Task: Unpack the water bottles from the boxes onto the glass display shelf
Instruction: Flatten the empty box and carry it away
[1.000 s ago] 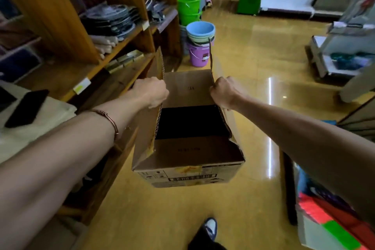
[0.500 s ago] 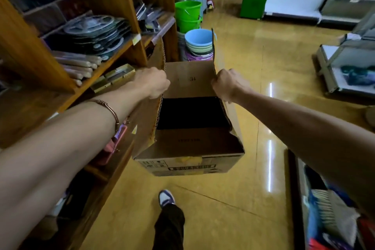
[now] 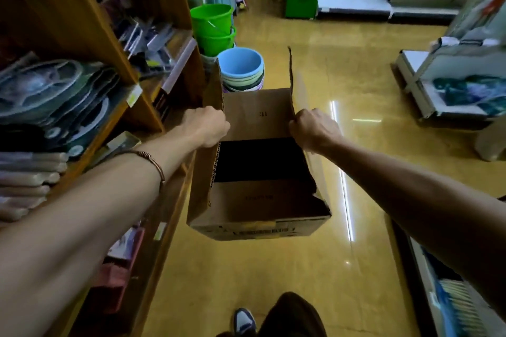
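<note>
Cardboard box [image 3: 254,200] is up in the air in front of me, held out at arm's length over the shiny yellow floor [image 3: 356,90]. My left hand [image 3: 206,126] has its fingers curled tight over the top edge of the left side flap, and my right hand [image 3: 315,128] is clamped the same way on the right flap, so the box hangs between my two fists at 12 o'clock. All four flaps are open and the inside just looks dark, can't tell if there's any bottles in there.

Wooden shelving [image 3: 68,8] runs along from 9 to 11 o'clock, stacked with plates and packaged stuff. Past the far edge of the box, around 12, there's a stack of buckets with a blue one [image 3: 241,63] on top, and a green bucket [image 3: 212,24] just behind it. My shoe [image 3: 243,323] pokes in at 6 o'clock. Copper bracelet [image 3: 153,163] on my left wrist, if anyone cares.
</note>
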`<move>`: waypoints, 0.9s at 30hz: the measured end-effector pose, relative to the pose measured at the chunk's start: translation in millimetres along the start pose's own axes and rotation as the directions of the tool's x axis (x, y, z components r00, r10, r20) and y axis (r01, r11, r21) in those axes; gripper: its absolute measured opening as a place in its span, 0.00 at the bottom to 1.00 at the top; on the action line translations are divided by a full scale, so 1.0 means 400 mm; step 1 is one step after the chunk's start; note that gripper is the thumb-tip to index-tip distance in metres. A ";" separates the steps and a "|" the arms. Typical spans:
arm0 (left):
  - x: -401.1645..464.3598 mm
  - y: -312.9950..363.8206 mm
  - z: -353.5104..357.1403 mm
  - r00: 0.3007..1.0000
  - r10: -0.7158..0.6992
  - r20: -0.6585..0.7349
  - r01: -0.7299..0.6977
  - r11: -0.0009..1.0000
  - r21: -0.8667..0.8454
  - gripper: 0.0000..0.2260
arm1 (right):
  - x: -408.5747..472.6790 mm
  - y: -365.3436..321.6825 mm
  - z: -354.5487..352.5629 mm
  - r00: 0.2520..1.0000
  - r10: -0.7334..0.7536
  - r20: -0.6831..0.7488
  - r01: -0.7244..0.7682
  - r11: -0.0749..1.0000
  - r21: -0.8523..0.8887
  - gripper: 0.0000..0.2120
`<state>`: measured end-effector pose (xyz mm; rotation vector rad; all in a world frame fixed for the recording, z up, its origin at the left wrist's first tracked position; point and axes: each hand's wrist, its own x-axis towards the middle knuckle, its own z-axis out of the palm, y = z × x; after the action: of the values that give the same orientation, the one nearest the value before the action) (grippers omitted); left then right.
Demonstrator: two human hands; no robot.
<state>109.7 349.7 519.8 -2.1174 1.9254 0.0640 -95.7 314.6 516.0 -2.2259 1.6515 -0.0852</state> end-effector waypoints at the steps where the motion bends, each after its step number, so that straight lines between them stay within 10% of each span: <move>1: 0.033 -0.010 -0.001 1.000 -0.002 -0.001 0.002 1.000 0.002 0.12 | 0.031 0.001 0.000 1.000 0.009 -0.001 -0.009 1.000 0.010 0.16; 27: 1.094 -0.203 0.097 0.974 -0.041 0.222 0.023 0.996 0.081 0.16 | 1.162 0.076 0.108 0.955 0.043 0.294 -0.078 0.991 0.109 0.14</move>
<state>244.1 -59.5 401.6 -1.9961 1.7351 0.2082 33.2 -116.8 388.4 -1.9877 1.5102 0.1494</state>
